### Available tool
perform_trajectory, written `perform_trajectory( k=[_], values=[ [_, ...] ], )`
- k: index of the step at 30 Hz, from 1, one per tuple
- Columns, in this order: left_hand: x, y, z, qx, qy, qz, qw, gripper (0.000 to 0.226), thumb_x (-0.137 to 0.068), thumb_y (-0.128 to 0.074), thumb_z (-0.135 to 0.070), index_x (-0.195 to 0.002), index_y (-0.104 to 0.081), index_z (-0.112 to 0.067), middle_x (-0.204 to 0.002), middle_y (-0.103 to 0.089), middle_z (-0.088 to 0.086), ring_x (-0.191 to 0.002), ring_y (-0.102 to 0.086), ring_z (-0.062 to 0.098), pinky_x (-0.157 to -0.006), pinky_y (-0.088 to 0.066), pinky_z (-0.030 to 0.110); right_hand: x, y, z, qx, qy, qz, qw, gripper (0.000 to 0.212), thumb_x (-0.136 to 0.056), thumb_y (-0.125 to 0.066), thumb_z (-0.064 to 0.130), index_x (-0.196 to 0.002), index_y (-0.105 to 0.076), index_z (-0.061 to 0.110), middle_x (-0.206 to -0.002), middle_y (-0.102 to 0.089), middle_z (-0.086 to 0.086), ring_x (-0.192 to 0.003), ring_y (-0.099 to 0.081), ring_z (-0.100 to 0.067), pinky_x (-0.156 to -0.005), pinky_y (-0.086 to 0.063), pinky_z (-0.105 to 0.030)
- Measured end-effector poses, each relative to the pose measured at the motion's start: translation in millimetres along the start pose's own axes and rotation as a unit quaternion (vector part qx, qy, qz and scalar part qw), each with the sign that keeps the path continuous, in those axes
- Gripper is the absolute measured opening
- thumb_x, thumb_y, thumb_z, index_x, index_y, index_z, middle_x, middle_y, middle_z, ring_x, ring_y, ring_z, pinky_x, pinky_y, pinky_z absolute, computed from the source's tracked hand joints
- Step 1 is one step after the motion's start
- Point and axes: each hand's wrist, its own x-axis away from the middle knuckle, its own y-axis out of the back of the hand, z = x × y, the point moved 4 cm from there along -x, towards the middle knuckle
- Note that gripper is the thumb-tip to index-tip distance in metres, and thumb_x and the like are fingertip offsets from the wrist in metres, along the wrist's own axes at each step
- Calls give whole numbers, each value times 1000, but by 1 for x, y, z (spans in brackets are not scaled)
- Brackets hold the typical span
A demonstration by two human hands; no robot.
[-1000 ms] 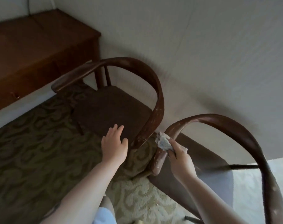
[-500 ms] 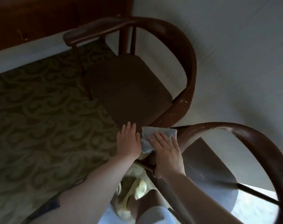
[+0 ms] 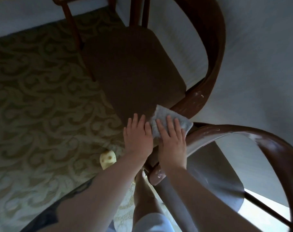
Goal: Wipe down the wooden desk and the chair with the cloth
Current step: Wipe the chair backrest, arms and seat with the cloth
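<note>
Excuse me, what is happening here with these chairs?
A person is wiping a chair. The right hand presses a pale cloth flat with straight fingers onto the near corner of the dark seat of the far chair. The left hand rests flat on the seat beside it. A second chair's curved armrest shows at the right. The desk is out of view. Patterned carpet covers the floor.

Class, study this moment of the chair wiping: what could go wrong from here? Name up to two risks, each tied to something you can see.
1. The right hand presses the cloth with flat fingers, not gripping it; the cloth could slip off the seat edge onto the carpet.
2. The second chair's armrest crowds the right hand, so a wider wipe might knock it.
</note>
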Motion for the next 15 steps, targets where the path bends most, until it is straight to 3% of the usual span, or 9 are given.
perform_trajectory(
  k=[3, 5, 7, 10, 13, 15],
  values=[
    [4, 10, -6, 166, 120, -89, 975, 59, -101, -10, -36, -145, -40, -13, -156, -32, 5, -146, -21, 18, -120, -16, 38, 7, -13, 24, -21, 42, 6, 999, 65, -87, -61, 21, -148, -37, 26, -157, -32, -5, -146, -22, -29, -118, -23, -48],
    [6, 15, -8, 213, 156, -111, 958, 46, -104, -24, -25, -144, -42, -11, -154, -34, 8, -144, -26, 21, -119, -18, 40, -17, -4, 14, 28, 118, 35, 992, 60, -94, -48, 25, -151, -29, 28, -159, -25, -2, -149, -11, -25, -121, -11, -46],
    [7, 14, -12, 175, 157, -109, 966, 46, -105, -26, -27, -145, -41, -12, -156, -31, 8, -145, -25, 22, -119, -16, 39, -39, 8, -15, 33, 70, 44, 996, 59, -101, -39, 25, -154, -14, 33, -163, -9, 3, -149, 7, -17, -121, 3, -41],
    [7, 12, -17, 141, 192, -138, 962, 45, -104, -30, -27, -145, -43, -14, -157, -28, 7, -144, -23, 24, -117, -15, 38, -25, 11, -26, -11, -25, -10, 1000, 70, -97, -50, 16, -154, -14, 33, -162, -8, 2, -148, 7, -18, -121, -1, -43],
    [3, 13, -13, 174, 242, -174, 939, 42, -102, -31, -21, -138, -51, -11, -151, -39, 9, -138, -35, 26, -113, -24, 39, -6, -3, 3, 9, 111, 44, 993, 79, -89, -59, 21, -153, -15, 29, -162, -16, -1, -150, -6, -24, -120, -5, -43],
    [0, 13, -12, 174, 236, -178, 939, 45, -101, -27, -24, -135, -54, -12, -144, -47, 9, -132, -43, 27, -110, -33, 45, -30, 5, -5, 89, 206, 85, 971, 72, -97, -45, 27, -153, -1, 32, -163, -1, 2, -150, 6, -21, -120, 6, -42]
  ],
)
